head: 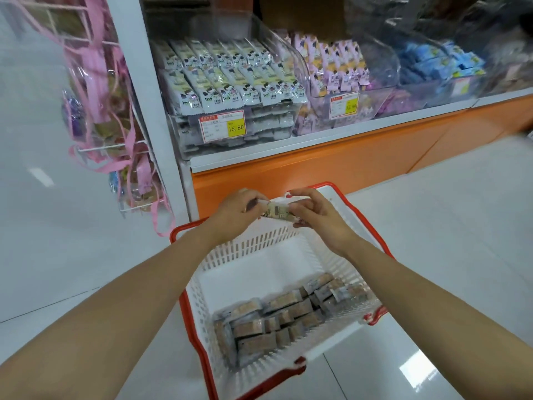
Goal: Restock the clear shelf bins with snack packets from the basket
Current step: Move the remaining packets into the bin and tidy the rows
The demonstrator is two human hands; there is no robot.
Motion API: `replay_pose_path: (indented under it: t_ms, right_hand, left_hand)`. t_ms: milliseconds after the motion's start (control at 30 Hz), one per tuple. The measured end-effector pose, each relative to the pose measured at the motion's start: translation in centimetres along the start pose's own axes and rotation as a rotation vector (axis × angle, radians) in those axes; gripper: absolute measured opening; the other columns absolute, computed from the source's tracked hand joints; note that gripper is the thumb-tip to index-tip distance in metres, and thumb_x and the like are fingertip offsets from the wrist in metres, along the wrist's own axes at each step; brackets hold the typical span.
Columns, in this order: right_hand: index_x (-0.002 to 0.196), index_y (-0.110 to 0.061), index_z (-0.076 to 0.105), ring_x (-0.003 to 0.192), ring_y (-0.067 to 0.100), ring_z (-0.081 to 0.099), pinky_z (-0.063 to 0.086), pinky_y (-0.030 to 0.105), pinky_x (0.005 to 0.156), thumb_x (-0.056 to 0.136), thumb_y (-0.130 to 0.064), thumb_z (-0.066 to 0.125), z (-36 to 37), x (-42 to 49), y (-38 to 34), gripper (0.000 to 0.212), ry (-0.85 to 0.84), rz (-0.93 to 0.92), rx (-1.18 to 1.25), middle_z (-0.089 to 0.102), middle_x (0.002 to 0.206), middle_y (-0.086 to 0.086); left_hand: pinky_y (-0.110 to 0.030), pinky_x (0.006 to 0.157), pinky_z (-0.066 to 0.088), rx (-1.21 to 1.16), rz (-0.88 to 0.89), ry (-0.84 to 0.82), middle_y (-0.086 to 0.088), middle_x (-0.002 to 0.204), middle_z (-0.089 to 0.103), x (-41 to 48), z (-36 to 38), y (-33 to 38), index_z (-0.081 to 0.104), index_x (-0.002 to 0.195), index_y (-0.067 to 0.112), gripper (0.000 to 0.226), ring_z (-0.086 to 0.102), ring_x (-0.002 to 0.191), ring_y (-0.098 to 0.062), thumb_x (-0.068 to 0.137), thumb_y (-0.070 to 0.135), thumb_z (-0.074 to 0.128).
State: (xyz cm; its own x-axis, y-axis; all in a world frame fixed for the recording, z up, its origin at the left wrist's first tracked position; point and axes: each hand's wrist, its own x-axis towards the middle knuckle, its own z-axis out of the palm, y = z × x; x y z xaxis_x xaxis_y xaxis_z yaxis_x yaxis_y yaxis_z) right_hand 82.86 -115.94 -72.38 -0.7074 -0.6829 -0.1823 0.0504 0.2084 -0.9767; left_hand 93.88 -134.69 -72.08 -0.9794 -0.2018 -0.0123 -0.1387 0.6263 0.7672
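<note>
Pinching one snack packet lengthwise between your left hand and right hand, you held it left-to-right over one basket.

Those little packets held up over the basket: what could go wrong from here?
1. The packets are only pinched between the left hand and the right hand. One might slip, though it would probably drop back into the basket.
2. The leftmost bin already looks heaped, so anything added there could slide off.
</note>
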Motion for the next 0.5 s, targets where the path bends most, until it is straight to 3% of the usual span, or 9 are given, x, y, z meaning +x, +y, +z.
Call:
replay_pose_path:
  t_ms: [133, 233, 300, 367, 433, 500]
  right_hand:
    - [0.129, -0.013, 0.046, 0.092, 0.027, 0.064, 0.054, 0.045, 0.089, 0.085, -0.007, 0.07, 0.0, -0.3, -2.5, 0.05, 0.089, -0.105, 0.074, 0.057, 0.118, 0.02]
    - [0.121, -0.015, 0.045, 0.08, 0.015, 0.066, 0.056, 0.037, 0.081, 0.085, 0.002, 0.068, 0.5, -0.2, -4.9, 0.045, 0.194, -0.198, 0.165, 0.059, 0.104, 0.01]
    - [0.113, -0.017, 0.044, 0.079, 0.011, 0.066, 0.057, 0.03, 0.075, 0.086, 0.004, 0.066, 0.9, -0.2, -6.4, 0.041, 0.228, -0.253, 0.208, 0.059, 0.099, 0.004]
    - [0.109, -0.017, 0.046, 0.087, 0.014, 0.065, 0.056, 0.032, 0.081, 0.086, 0.004, 0.066, 1.1, -0.1, -7.4, 0.037, 0.213, -0.28, 0.196, 0.061, 0.104, 0.006]
    - [0.106, -0.014, 0.052, 0.093, 0.022, 0.064, 0.053, 0.037, 0.086, 0.086, 0.001, 0.067, 1.3, -0.1, -8.3, 0.029, 0.156, -0.291, 0.127, 0.064, 0.107, 0.012]
    - [0.103, -0.012, 0.058, 0.088, 0.017, 0.065, 0.054, 0.032, 0.081, 0.086, 0.001, 0.067, 1.4, -0.1, -9.1, 0.023, 0.112, -0.307, 0.081, 0.068, 0.099, 0.008]
  left_hand:
    - [-0.038, 0.08, 0.052, -0.176, -0.135, -0.022, 0.001, 0.103, 0.065, -0.5, -1.3, 2.1, 0.057, 0.119, 0.026, 0.021, 0.064, 0.094, -0.02, 0.102, 0.033, 0.046]
    - [-0.031, 0.083, 0.049, -0.232, -0.11, -0.131, 0.005, 0.097, 0.07, -0.6, -2.1, 3.9, 0.06, 0.12, 0.018, 0.023, 0.066, 0.09, -0.01, 0.1, 0.027, 0.054]
    - [-0.02, 0.075, 0.048, -0.269, -0.086, -0.128, 0.005, 0.099, 0.069, -0.6, -2.8, 5.2, 0.063, 0.116, 0.014, 0.021, 0.064, 0.084, -0.003, 0.097, 0.024, 0.06]
    - [-0.01, 0.065, 0.047, -0.345, -0.087, -0.079, 0.003, 0.101, 0.07, -0.5, -3.5, 6.3, 0.064, 0.115, 0.013, 0.024, 0.064, 0.082, -0.001, 0.093, 0.023, 0.067]
    - [-0.02, 0.079, 0.054, -0.453, -0.096, -0.04, -0.001, 0.1, 0.074, -0.3, -4.3, 6.9, 0.065, 0.115, 0.013, 0.03, 0.07, 0.09, -0.012, 0.088, 0.022, 0.073]
    - [-0.026, 0.079, 0.056, -0.503, -0.098, -0.016, -0.003, 0.093, 0.076, -0.1, -4.9, 7.5, 0.064, 0.114, 0.012, 0.029, 0.072, 0.087, -0.017, 0.088, 0.024, 0.072]
